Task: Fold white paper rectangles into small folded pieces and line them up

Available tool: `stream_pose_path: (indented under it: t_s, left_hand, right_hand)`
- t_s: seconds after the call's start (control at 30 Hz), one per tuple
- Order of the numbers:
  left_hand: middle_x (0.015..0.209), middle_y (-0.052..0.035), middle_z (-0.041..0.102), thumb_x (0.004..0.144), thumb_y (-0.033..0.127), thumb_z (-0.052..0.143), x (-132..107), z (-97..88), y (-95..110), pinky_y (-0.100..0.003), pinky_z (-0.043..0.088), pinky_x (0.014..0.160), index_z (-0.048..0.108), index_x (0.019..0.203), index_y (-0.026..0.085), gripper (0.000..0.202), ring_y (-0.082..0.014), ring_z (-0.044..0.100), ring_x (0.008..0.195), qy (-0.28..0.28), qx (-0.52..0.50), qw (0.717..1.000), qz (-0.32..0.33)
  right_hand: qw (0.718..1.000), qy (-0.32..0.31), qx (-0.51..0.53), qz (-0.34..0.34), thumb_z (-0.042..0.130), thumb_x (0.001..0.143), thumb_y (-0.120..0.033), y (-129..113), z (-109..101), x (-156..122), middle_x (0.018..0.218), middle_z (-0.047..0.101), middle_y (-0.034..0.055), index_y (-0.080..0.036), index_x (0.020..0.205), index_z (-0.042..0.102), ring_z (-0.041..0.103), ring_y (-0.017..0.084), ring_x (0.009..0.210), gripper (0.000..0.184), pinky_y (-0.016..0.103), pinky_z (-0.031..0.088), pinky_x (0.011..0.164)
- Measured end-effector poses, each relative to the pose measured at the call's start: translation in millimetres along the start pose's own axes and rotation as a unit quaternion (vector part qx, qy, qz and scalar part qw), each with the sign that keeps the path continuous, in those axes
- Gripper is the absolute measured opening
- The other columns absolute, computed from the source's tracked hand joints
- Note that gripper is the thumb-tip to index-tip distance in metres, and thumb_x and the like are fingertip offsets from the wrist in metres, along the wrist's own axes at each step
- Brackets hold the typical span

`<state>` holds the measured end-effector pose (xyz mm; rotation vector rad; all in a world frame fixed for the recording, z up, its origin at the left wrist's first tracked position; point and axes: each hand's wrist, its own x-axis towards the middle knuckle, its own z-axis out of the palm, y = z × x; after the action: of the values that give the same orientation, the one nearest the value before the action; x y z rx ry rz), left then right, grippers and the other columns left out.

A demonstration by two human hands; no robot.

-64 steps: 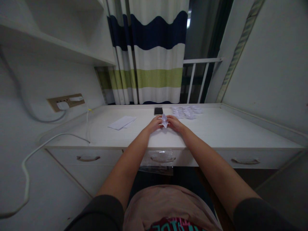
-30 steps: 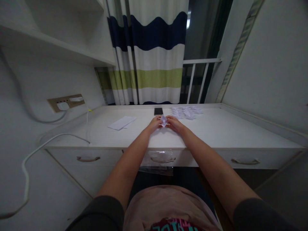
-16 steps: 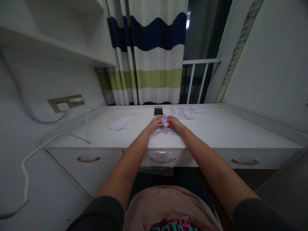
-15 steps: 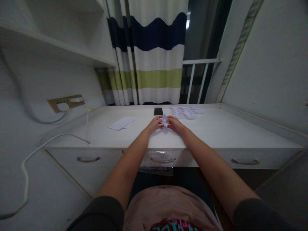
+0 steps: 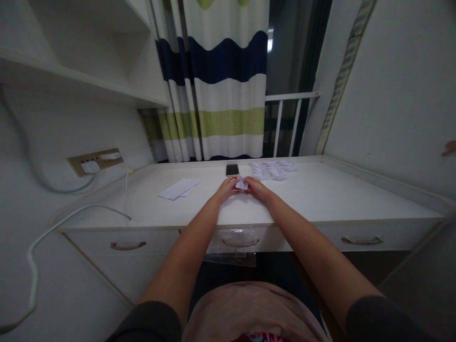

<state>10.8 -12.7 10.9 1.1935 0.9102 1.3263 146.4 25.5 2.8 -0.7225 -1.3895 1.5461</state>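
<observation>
A small piece of folded white paper is held between my two hands, just above the desk. My left hand grips its left side with bent fingers. On the opposite side, the fingers of my right hand close on the paper. Behind my hands lies a dark, flat, phone-like rectangle. Several folded white paper pieces sit in a group beyond my right hand. To the left rest flat white paper sheets.
The white desk runs from wall to wall, with drawers in front. A clear plastic bag hangs by the middle drawer. At left, a white cable crosses the desk edge. A striped curtain hangs behind. Part of another hand shows at far right.
The folded paper has turned and its pointed shape looks flatter, still between both hands. The camera view has tilted up slightly. A bit of another hand has come in at the right edge.
</observation>
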Motion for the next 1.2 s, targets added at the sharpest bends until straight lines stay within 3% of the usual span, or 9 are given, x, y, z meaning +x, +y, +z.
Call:
stream_pose_path:
  t_s: [0.17,0.33,0.5,0.7,1.0,1.2]
  left_hand:
    - [0.071,0.0005,0.059,0.071,0.026,0.065,5.3,-5.0,0.9,-0.023,0.048,0.060,0.050,0.080,0.018,0.020,-0.0090,0.057,0.060,0.092,-0.016,0.995,0.019]
    - [0.070,0.0009,0.059,0.072,0.025,0.065,8.5,-7.4,1.0,-0.023,0.049,0.063,0.047,0.078,0.017,0.020,-0.0083,0.058,0.060,0.153,-0.028,0.988,0.026]
    - [0.064,-0.0013,0.060,0.079,0.030,0.058,8.0,-6.6,2.2,-0.027,0.051,0.066,0.048,0.077,0.015,0.018,-0.0103,0.059,0.057,0.159,-0.026,0.987,-0.007]
    - [0.062,-0.0041,0.062,0.084,0.031,0.050,6.1,-5.9,3.3,-0.027,0.051,0.065,0.052,0.086,0.013,0.019,-0.0138,0.063,0.057,0.153,-0.014,0.988,-0.025]
    - [0.061,-0.0065,0.063,0.087,0.031,0.043,2.8,-4.6,7.5,-0.025,0.052,0.062,0.051,0.084,0.013,0.021,-0.0152,0.065,0.058,0.158,-0.031,0.986,-0.038]
    - [0.060,-0.0038,0.062,0.085,0.025,0.046,0.9,-0.9,8.1,-0.025,0.052,0.059,0.050,0.083,0.015,0.011,-0.0141,0.064,0.056,0.158,0.021,0.987,-0.034]
  right_hand:
    - [0.999,0.053,-0.007,-0.011,0.068,0.064,-0.036,-3.8,-0.2,-2.0,0.069,0.058,-0.0026,-0.021,0.075,0.053,0.057,0.011,0.060,0.024,0.021,0.043,0.049]
    - [0.993,0.091,-0.051,-0.057,0.074,0.061,-0.030,-2.8,-2.7,1.2,0.064,0.060,-0.0037,-0.020,0.076,0.056,0.059,0.009,0.056,0.026,0.018,0.044,0.049]
    - [0.992,0.101,-0.032,-0.071,0.073,0.065,-0.020,-5.2,-3.8,2.2,0.057,0.062,-0.0015,-0.015,0.065,0.058,0.060,0.009,0.053,0.016,0.020,0.050,0.058]
    - [0.991,0.101,-0.014,-0.082,0.075,0.062,-0.017,-6.4,-3.0,0.9,0.059,0.064,0.0005,-0.014,0.065,0.062,0.061,0.010,0.057,0.014,0.024,0.053,0.067]
    - [0.988,0.130,0.012,-0.083,0.075,0.059,-0.014,-6.3,-2.2,2.9,0.052,0.061,-0.0018,-0.013,0.059,0.060,0.058,0.009,0.053,0.014,0.024,0.051,0.066]
    - [0.984,0.143,0.027,-0.106,0.075,0.055,-0.017,-6.5,-6.9,6.2,0.052,0.061,-0.0018,-0.014,0.059,0.062,0.058,0.009,0.053,0.015,0.025,0.051,0.065]
